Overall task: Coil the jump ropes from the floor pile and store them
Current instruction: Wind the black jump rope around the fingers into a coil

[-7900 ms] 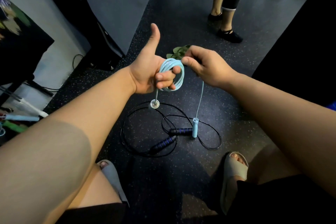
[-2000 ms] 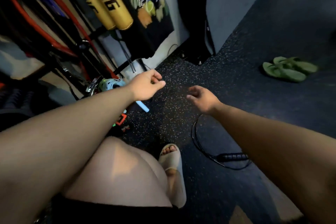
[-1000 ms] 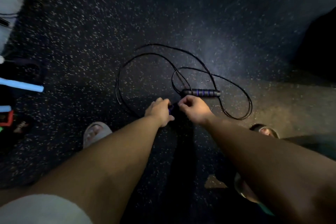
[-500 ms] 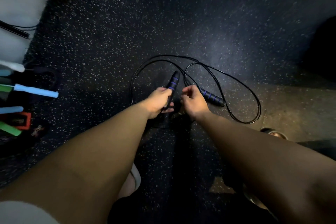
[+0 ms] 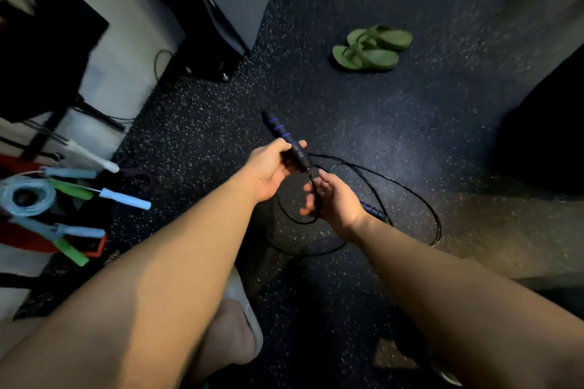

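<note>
At mid-frame, raised above the floor, the left grip [image 5: 268, 169] is closed round the first handle [image 5: 286, 139] of the black jump rope. Thumb and fingers wrap the handle's lower end. The handle is a slim black cylinder with blue rings, tilted, its free end pointing up and away. The right grip [image 5: 336, 200] sits just beside and below, palm turned inward, fingers curled about the thin black cord [image 5: 312, 177] where it leaves the handle. Motion blur hides the exact finger contact. Both forearms are bare and reach forward from the lower corners, converging at the rope.

From the right grip the cord drops to the floor and spreads in several loose, overlapping loops. The second handle [image 5: 373, 209], same black and blue pattern, lies on the floor just beyond the right wrist, partly hidden by it.

The floor [image 5: 347, 98] is dark rubber matting with pale speckles. A pair of green sandals [image 5: 371, 47] lies well apart at the far side. The person's foot in a pale slide [image 5: 241, 300] shows below the left forearm.

At the left edge lies a coiled light blue rope [image 5: 27, 196], with light blue handles [image 5: 124, 199], green handles [image 5: 71, 251] and a white handle [image 5: 93, 158] beside it. What carries them cannot be made out. A white wall [image 5: 126, 25] rises behind, with dark equipment at its foot.
</note>
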### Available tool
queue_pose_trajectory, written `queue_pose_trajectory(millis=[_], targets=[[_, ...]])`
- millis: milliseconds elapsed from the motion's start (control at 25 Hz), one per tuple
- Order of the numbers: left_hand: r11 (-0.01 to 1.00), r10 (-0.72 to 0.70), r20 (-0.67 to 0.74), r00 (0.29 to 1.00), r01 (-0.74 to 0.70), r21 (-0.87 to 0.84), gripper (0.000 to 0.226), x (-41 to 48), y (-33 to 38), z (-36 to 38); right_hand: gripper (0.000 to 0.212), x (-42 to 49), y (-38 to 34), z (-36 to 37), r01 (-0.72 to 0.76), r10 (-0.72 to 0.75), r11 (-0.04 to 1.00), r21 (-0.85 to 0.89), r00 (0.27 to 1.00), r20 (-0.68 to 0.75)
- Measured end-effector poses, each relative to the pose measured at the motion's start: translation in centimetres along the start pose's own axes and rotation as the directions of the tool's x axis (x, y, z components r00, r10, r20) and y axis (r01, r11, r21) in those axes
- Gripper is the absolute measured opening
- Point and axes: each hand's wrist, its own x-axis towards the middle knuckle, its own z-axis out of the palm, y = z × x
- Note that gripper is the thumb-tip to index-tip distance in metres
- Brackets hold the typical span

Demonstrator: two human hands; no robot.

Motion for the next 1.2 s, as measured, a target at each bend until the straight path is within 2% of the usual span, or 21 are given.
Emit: queue_pose_trajectory(millis=[80,160,240,320,360,400,480,520,600,680,760,840,920,960,1000,1080,1160,1200], targets=[[0.999,0.051,-0.074,0.996,-0.051,0.001,0.015,-1.4,2.9,-0.5,0.029,-1.7,-1.9,0.7,0.156,-0.161,0.969,-0.190,0.987,-0.011],[0.994,0.024,-0.129,0.991,-0.009,0.113,0.027,-3.1,5.3,-0.9,0.023,-3.5,-4.8,1.5,0.343,-0.361,0.827,-0.446,0.931,0.047],[0.965,-0.039,-0.117,0.992,0.068,0.252,0.035,-5.3,7.4,-1.1,0.020,-5.8,-8.6,3.2,0.470,-0.489,0.574,-0.670,0.853,0.180],[0.893,-0.093,-0.087,0.992,0.122,0.434,0.036,-7.5,9.2,-0.8,0.020,-7.6,-12.1,5.1,0.514,-0.518,0.304,-0.802,0.796,0.314],[0.837,-0.089,-0.079,0.993,0.118,0.534,0.035,-8.8,10.1,-0.4,0.019,-8.3,-13.7,5.9,0.514,-0.513,0.211,-0.831,0.782,0.354],[0.776,-0.054,-0.067,0.996,0.084,0.625,0.034,-9.8,10.9,0.0,0.019,-8.9,-15.2,6.6,0.503,-0.502,0.143,-0.853,0.779,0.375],[0.677,0.100,0.023,0.995,-0.085,0.731,0.030,-11.2,12.1,1.3,0.020,-9.9,-17.8,7.8,0.465,-0.463,0.041,-0.884,0.793,0.395],[0.663,0.175,0.103,0.979,-0.195,0.723,0.027,-11.8,12.4,2.3,0.020,-10.4,-18.8,8.2,0.449,-0.441,-0.005,-0.894,0.801,0.405],[0.707,0.247,0.236,0.940,-0.341,0.619,0.027,-12.5,12.0,4.7,0.023,-11.4,-20.5,8.7,0.439,-0.433,-0.080,-0.895,0.793,0.428],[0.692,0.275,0.322,0.906,-0.419,0.589,0.033,-12.7,11.0,7.1,0.025,-12.3,-22.1,8.5,0.430,-0.454,-0.100,-0.897,0.783,0.425],[0.621,0.285,0.390,0.875,-0.479,0.621,0.033,-11.9,10.3,8.6,0.027,-12.8,-23.5,6.8,0.395,-0.483,-0.041,-0.918,0.796,0.364],[0.617,0.310,0.389,0.867,-0.495,0.612,0.031,-10.9,10.5,8.9,0.030,-13.3,-24.4,3.5,0.381,-0.529,0.157,-0.911,0.811,0.248],[0.615,0.301,0.390,0.870,-0.490,0.618,0.025,-10.2,11.2,8.6,0.022,-14.2,-24.4,0.5,0.427,-0.557,0.376,-0.823,0.814,0.168],[0.601,0.258,0.429,0.866,-0.491,0.630,0.023,-10.4,11.5,8.5,0.018,-14.7,-24.1,-0.2,0.453,-0.561,0.429,-0.782,0.812,0.162],[0.603,0.182,0.488,0.854,-0.489,0.630,0.021,-10.9,11.5,8.8,0.015,-15.2,-23.8,-0.4,0.478,-0.562,0.430,-0.766,0.806,0.187],[0.666,0.018,0.593,0.805,-0.452,0.594,0.024,-12.2,11.3,10.2,0.011,-15.3,-23.4,0.1,0.530,-0.546,0.338,-0.778,0.783,0.297],[0.754,-0.035,0.632,0.774,-0.395,0.525,0.030,-13.3,11.0,11.8,0.013,-15.2,-23.3,1.0,0.589,-0.547,0.291,-0.754,0.749,0.374],[0.798,-0.027,0.624,0.781,-0.359,0.484,0.034,-13.8,11.2,12.4,0.013,-15.2,-23.6,1.3,0.613,-0.575,0.308,-0.728,0.729,0.371]])
